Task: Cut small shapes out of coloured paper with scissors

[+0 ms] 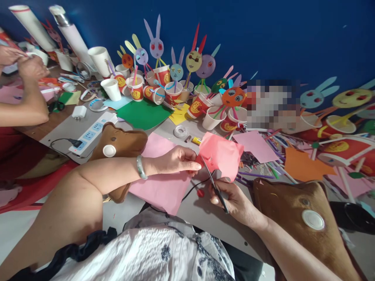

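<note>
My left hand [180, 160] pinches the left edge of a coral-red sheet of paper [225, 150], its wrist wearing a jade-like bangle [141, 168]. In my right hand [234, 201] is a pair of scissors [215, 187] with dark handles, fingers closed round them. The blades point up and left and lie against the paper beside my left fingertips. A small red paper piece [200, 193] rests on the table below the scissors. Under my left forearm lies a large pink sheet [172, 191].
Paper cups with rabbit-faced figures [176, 72] line the blue wall. Brown plush cushions [293, 210] lie at both sides. A power strip [90, 134], green paper [145, 113] and a tape roll [180, 132] sit farther back. Another person's hands [32, 66] work at far left.
</note>
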A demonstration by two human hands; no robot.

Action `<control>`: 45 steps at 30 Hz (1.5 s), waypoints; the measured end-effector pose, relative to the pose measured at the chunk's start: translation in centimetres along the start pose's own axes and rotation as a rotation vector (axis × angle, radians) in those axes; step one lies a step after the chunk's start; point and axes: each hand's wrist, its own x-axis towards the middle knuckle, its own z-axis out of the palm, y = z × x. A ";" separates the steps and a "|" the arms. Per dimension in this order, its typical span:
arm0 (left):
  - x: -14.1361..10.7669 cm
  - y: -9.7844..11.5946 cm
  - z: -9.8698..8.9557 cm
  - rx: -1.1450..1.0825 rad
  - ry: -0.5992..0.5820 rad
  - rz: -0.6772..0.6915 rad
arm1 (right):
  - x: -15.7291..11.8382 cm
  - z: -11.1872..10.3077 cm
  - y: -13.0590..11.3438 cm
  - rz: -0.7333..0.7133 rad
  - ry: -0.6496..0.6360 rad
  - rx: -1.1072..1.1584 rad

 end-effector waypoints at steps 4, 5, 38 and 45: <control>0.0 -0.1 0.1 0.008 0.012 -0.007 | -0.2 0.0 0.1 0.041 -0.029 0.037; 0.0 -0.1 0.1 0.018 0.010 -0.005 | -0.3 0.0 0.1 0.054 -0.037 0.048; 0.0 -0.3 -0.1 -0.002 0.038 0.032 | -0.1 -0.2 0.4 0.037 -0.032 0.029; 0.0 -0.5 -0.1 -0.055 0.038 0.030 | -0.1 -0.1 0.6 0.046 -0.028 0.036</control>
